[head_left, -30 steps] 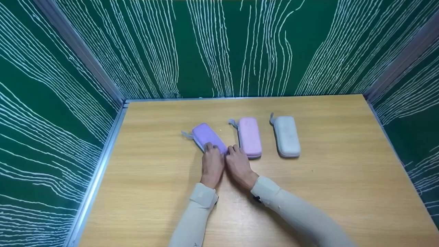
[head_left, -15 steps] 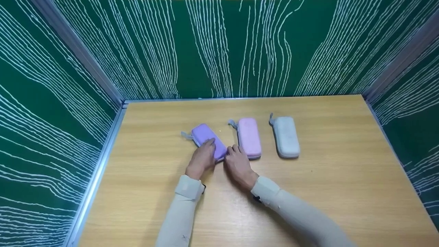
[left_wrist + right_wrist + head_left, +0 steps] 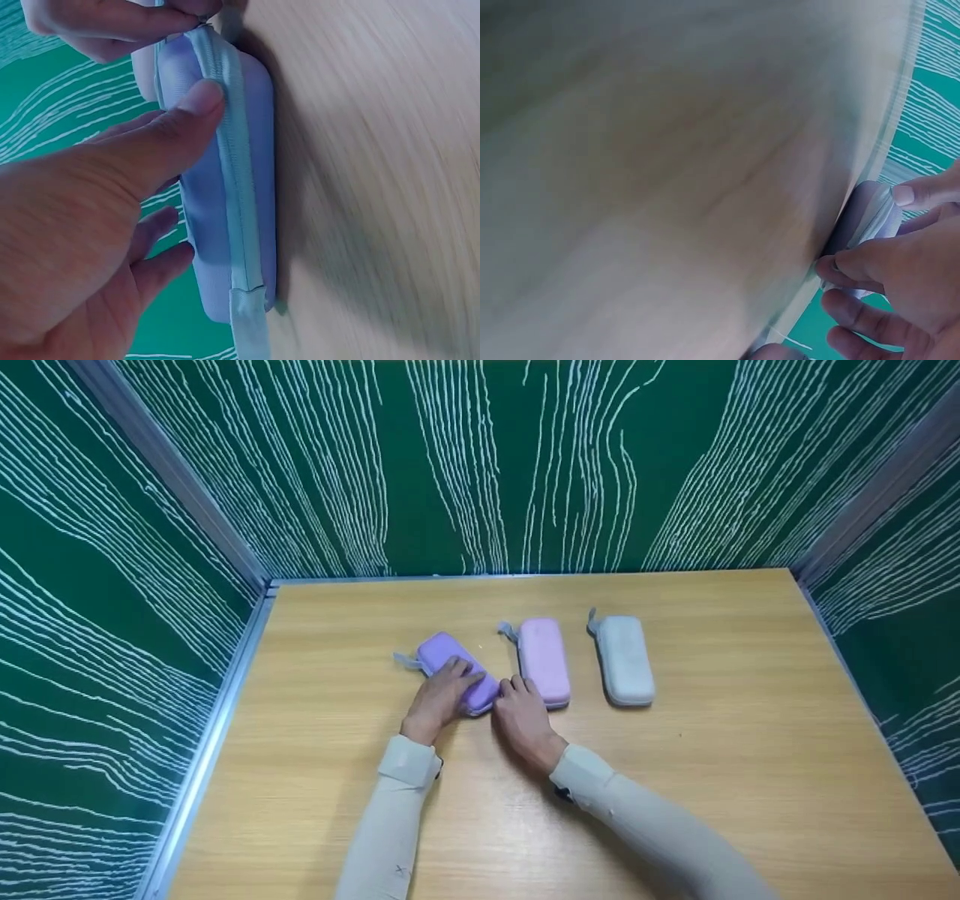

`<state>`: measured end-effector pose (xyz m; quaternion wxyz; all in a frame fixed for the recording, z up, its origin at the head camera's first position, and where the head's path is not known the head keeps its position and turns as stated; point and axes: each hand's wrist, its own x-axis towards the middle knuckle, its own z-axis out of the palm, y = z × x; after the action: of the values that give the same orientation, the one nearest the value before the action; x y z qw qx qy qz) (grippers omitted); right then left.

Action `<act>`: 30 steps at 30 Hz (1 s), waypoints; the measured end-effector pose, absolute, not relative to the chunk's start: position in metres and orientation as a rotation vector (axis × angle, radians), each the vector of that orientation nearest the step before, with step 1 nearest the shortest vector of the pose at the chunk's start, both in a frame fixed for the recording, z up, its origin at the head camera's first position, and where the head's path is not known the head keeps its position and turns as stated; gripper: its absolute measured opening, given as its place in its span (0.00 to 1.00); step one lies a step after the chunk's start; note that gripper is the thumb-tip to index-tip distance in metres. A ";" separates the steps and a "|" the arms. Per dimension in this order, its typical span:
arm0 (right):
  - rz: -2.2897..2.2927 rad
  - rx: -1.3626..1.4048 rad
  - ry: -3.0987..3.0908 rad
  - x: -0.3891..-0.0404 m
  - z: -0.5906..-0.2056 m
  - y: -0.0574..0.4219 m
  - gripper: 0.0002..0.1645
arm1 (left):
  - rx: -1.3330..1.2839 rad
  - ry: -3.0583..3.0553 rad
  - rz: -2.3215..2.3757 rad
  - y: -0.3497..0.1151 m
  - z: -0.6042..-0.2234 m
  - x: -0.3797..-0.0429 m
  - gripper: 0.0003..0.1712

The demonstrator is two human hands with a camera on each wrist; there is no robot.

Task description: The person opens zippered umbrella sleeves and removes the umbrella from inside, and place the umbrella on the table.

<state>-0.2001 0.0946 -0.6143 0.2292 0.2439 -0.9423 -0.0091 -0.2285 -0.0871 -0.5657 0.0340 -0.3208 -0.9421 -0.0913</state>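
A purple hard zip case [image 3: 444,648] lies slanted on the wooden table, a grey loop strap [image 3: 407,661] at its far left end. My left hand [image 3: 441,697] holds its body; in the left wrist view the thumb [image 3: 201,97] presses beside the zipper [image 3: 240,180], fingers over the other side. At the case's near right corner, my right hand [image 3: 523,720] pinches the zipper pull, itself mostly hidden by the fingertips. The right wrist view has those pinching fingers [image 3: 855,270] against the case [image 3: 853,214]. No gap along the zipper shows.
A pink zip case [image 3: 546,660] lies just right of the purple one, close to my right hand. Farther right is a grey zip case [image 3: 627,660]. Green walls with white wavy lines [image 3: 442,465] enclose the table [image 3: 675,795] at the back and sides.
My left hand has shifted left from the purple case's near end and spread its fingers over the case. The right hand keeps its place at the corner; the cases have barely moved.
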 end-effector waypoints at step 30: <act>-0.060 0.650 -2.585 -0.192 -0.614 0.095 0.05 | -0.513 -2.998 -0.149 -0.062 -0.579 -0.205 0.30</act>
<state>-0.1918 0.0947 -0.6143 0.2356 0.2371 -0.9422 -0.0219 -0.2054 -0.0623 -0.5788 0.0479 -0.1684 -0.9833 -0.0490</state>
